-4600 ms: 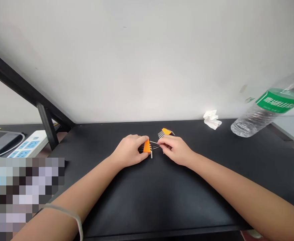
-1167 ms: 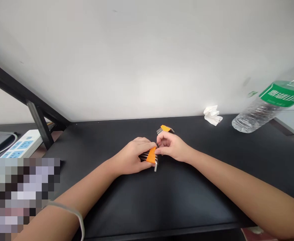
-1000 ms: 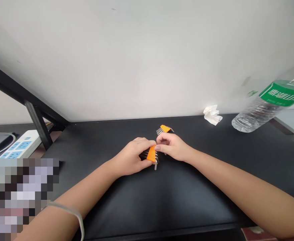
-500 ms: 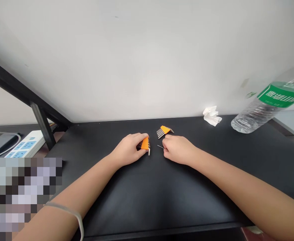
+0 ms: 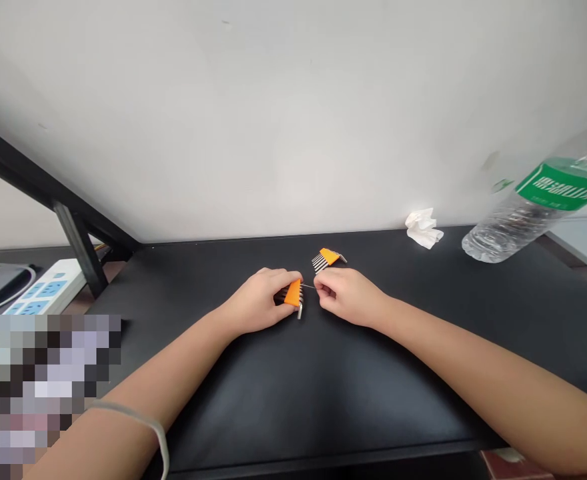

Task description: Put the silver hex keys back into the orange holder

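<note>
Near the middle of the black table (image 5: 293, 387), my left hand (image 5: 261, 300) grips an orange holder (image 5: 293, 292) with several metal hex keys in it. One thicker key's bent end sticks out at the holder's lower corner. My right hand (image 5: 346, 295) pinches a thin hex key (image 5: 309, 287), whose tip reaches the upper right edge of the held holder; whether it is inside a hole is too small to tell. Just beyond my right hand lies a second orange holder (image 5: 329, 256), its keys fanned out to the left.
Crumpled white tissue (image 5: 423, 229) lies by the wall at the back right. Beside it a clear bottle with a green label (image 5: 558, 185) leans to the right. A black metal frame (image 5: 81, 240) and a white power strip (image 5: 48, 288) are at the left.
The thin key in my right hand has moved left to the holder's edge. My left hand has shifted the holder slightly right and down and tilted it.
</note>
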{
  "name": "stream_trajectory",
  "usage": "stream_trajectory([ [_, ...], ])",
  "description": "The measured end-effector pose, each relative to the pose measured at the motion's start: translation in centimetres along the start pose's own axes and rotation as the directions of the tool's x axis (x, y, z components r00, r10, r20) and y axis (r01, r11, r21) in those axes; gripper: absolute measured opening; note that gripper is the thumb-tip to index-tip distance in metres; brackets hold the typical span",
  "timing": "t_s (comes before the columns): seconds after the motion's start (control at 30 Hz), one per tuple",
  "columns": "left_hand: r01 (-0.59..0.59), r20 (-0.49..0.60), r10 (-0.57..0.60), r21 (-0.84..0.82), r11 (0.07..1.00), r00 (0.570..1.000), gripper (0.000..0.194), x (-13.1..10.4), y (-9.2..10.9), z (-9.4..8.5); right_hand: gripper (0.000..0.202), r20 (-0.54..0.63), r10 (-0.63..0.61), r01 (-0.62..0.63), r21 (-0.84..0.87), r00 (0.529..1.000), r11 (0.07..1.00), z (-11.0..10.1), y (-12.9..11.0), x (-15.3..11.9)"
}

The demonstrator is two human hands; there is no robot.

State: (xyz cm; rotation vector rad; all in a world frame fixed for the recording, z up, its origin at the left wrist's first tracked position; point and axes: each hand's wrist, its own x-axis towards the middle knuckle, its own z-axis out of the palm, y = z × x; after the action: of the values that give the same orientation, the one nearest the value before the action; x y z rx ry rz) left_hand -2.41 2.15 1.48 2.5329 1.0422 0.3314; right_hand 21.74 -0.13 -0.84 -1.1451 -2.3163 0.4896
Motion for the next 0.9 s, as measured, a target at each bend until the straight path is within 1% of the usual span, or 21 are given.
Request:
stream_trajectory([
  [0.1, -0.011, 0.004, 0.011, 0.0, 1.0, 1.0, 0.031, 0.02, 0.1, -0.03, 0.019, -0.022, -0.012, 0.013, 0.012, 1.0, 1.0, 0.0, -0.1, -0.03],
  [0.2, -0.019, 0.012, 0.019, 0.004, 1.0, 1.0, 0.03, 0.03, 0.13, -0.03, 0.02, -0.017, -0.008, 0.008, 0.014, 1.0, 1.0, -0.09, -0.24, -0.09],
  [0.37, -0.022, -0.006, 0.022, -0.001, 1.0, 1.0, 0.031, 0.02, 0.06, 0.0, 0.019, -0.028, -0.009, 0.009, -0.012, 1.0, 1.0, -0.07, -0.23, -0.18],
  [0.47, -0.017, -0.005, 0.018, 0.005, 1.0, 1.0, 0.03, 0.0, 0.02, 0.0, 0.019, -0.04, -0.034, 0.031, -0.061, 0.999, 0.998, 0.04, -0.11, -0.29],
  [0.53, -0.01, -0.004, 0.01, 0.011, 1.0, 1.0, 0.031, -0.01, -0.02, 0.02, 0.019, -0.049, -0.063, 0.056, -0.125, 0.997, 0.991, 0.13, -0.01, -0.4],
  [0.67, -0.015, -0.002, 0.015, 0.03, 0.999, 1.0, 0.034, -0.04, -0.13, 0.09, 0.019, -0.027, -0.11, 0.1, -0.249, 0.994, 0.963, 0.21, 0.18, -0.6],
  [0.8, -0.028, 0.01, 0.028, 0.031, 0.999, 1.0, 0.033, -0.04, -0.22, 0.17, 0.02, -0.015, -0.115, 0.106, -0.281, 0.993, 0.954, 0.07, 0.19, -0.61],
  [0.9, -0.031, 0.021, 0.031, 0.027, 0.999, 0.999, 0.03, -0.02, -0.2, 0.16, 0.024, 0.009, -0.146, 0.141, -0.312, 0.989, 0.94, -0.14, -0.09, -0.63],
])
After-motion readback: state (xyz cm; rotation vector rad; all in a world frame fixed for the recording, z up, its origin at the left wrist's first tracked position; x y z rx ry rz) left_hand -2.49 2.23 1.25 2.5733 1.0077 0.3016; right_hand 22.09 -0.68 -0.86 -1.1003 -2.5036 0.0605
